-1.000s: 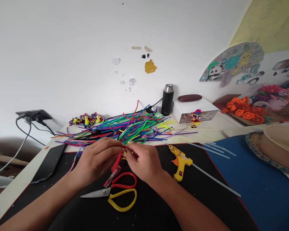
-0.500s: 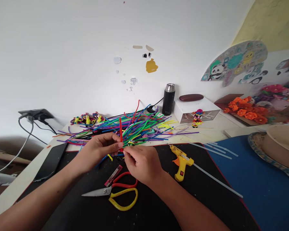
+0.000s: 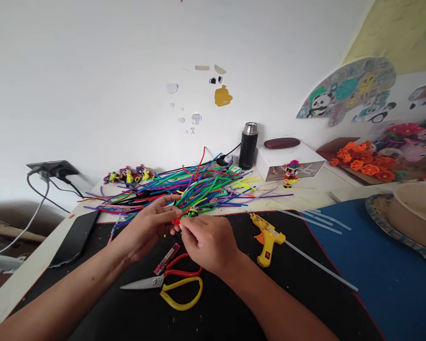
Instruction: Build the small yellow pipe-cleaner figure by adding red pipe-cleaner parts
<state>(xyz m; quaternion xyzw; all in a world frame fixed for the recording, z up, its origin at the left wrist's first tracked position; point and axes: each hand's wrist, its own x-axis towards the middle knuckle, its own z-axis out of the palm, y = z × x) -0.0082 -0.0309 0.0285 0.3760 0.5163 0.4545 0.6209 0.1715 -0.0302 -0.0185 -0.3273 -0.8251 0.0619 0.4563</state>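
My left hand (image 3: 151, 222) pinches a bright red pipe cleaner (image 3: 176, 221) between thumb and fingers. At its right, the closed fingertips of my right hand (image 3: 211, 241) grip the same red piece, which shows as a small bunched bit; the rest is hidden by the fingers. Just behind the fingertips is a small green, black and yellow figure (image 3: 192, 212), partly covered. Below my hands, scissors (image 3: 163, 282) with one red and one yellow handle lie on the black mat (image 3: 102, 303), beside a small pink-and-dark packet (image 3: 166, 259).
Behind my hands spreads a heap of coloured pipe cleaners (image 3: 206, 182). A yellow glue gun (image 3: 268, 239) lies at the right, with clear glue sticks (image 3: 319, 220) beyond. A black phone (image 3: 74, 238), a dark flask (image 3: 248, 147) and a finished doll (image 3: 291, 174) stand or lie around.
The long red end that stood upright above my left hand is no longer up; the red now sits bunched at the fingertips. My left fingers have shifted slightly; my right hand has barely moved.
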